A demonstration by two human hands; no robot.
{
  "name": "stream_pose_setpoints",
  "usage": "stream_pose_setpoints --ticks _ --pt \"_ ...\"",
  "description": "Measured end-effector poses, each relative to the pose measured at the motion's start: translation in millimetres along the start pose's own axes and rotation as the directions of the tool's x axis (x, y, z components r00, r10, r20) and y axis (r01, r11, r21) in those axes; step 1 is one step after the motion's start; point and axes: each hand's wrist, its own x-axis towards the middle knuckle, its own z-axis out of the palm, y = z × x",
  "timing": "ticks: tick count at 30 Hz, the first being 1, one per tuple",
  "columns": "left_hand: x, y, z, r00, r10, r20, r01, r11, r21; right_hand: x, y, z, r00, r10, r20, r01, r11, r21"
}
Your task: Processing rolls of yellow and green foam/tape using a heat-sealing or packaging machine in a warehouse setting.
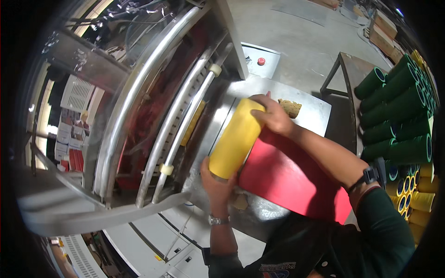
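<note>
A yellow cylindrical roll (236,139) lies slantwise between my two hands, above the metal worktop and beside the machine. The fingers of my left hand (217,180) wrap round its near end. My right hand (274,116) grips the far end, thumb on top and the other fingers partly hidden behind it. Under my right forearm a red sheet (287,180) covers part of the metal worktop (313,97). A rough, tan, sponge-like piece (290,108) rests on the worktop just past my right hand.
On the left stands a machine with long metal rollers (187,125); something yellow (193,123) shows behind them. A control box with a red button (261,61) sits beyond. At right, green rolls (394,109) are stacked by a dark table (347,69), with yellow rolls (422,201) nearer.
</note>
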Motion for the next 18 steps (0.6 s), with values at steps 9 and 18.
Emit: stream_pose_setpoints --ticks 9,18 --pt "11.6 -43.8 32.3 0.974 -0.202 0.102 0.187 0.973 0.135 44.5 50.7 28.8 0.946 0.284 0.154 -0.044 0.587 -0.809" --pt "4.8 -69.8 34.4 0.987 -0.031 0.158 -0.027 0.936 0.351 -8.8 7.2 -0.9 0.994 0.036 0.106 0.060 0.629 -0.775"
